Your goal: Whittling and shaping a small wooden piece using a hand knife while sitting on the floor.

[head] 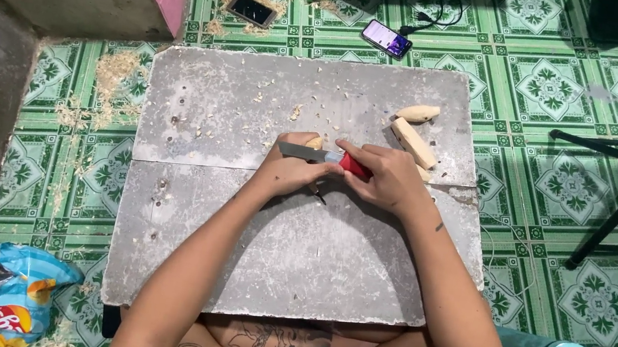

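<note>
Your right hand (390, 179) is clamped on the red-handled knife (324, 155), and your left hand (295, 170) pinches a small wood piece (315, 142) mid-board (232, 252). The blade lies against your left fingers; a slip could probably cut them.

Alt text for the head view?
Seen from above, the right hand grips a red-handled knife against a small wood piece held in the left hand, over a grey board with two wood pieces and shavings.
</note>
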